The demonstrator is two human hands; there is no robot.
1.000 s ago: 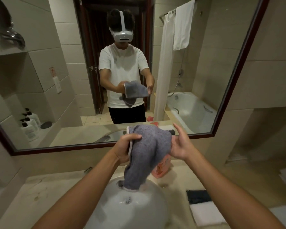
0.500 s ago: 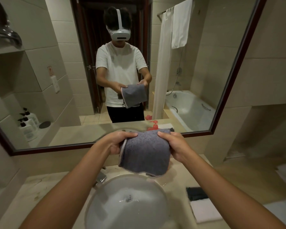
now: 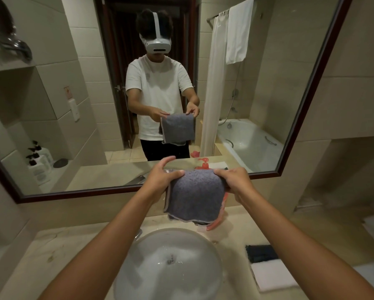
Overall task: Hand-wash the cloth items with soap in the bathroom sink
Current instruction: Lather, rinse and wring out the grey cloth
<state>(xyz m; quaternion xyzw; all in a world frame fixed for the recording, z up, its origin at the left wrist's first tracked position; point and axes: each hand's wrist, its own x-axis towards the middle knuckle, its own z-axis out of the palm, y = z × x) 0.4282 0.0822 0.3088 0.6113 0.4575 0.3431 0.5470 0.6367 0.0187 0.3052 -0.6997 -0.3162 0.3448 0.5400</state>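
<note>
From the head view, a folded grey terry cloth (image 3: 193, 194) hangs in the air above the round white ceramic sink (image 3: 168, 265), held by its top edge. The left hand (image 3: 163, 177) pinches the upper left corner with the thumb, and the right hand (image 3: 236, 180) curls round the upper right. An orange plastic soap bottle (image 3: 219, 219) stands behind the cloth on the beige stone counter (image 3: 52, 245); folded dark and white towels (image 3: 268, 269) lie right of the sink.
</note>
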